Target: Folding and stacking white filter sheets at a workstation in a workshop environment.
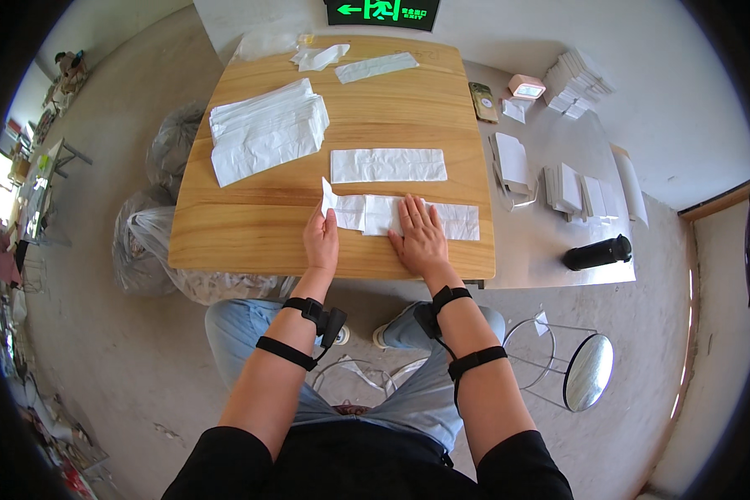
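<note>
Nearest sheeting [379, 214] on table [254, 233], front-right of stack [271, 129]

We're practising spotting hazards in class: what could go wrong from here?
The left hand holds a raised end of the strip while the right hand presses it down, so a tug might tear or crease it. The stack has uneven edges; a bump could perhaps spread it.

We can't see the part of the white strip [382, 214] under the right hand [422, 239]; the green sign [382, 13] (up top) is cut off.
</note>
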The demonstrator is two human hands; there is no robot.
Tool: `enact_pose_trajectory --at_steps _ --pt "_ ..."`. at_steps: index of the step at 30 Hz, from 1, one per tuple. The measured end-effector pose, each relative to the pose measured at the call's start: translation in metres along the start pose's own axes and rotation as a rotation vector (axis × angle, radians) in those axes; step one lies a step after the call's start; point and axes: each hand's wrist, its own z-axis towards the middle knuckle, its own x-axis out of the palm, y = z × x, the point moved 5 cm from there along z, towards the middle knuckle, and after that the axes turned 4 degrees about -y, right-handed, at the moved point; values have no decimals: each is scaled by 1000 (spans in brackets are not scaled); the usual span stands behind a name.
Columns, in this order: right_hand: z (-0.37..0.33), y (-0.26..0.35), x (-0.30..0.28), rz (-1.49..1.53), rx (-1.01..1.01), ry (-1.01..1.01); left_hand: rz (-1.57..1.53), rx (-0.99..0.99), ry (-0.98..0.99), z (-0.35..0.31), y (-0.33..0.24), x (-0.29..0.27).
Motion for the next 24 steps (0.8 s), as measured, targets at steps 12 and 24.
enact_pose_trajectory --at_steps 12,24 --pt "-31 -50 -15 247 263 -505 222 410 264 -29 -60 84" --pt "-30 -50 -13 316 279 -461 601 495 420 -47 -55 117"
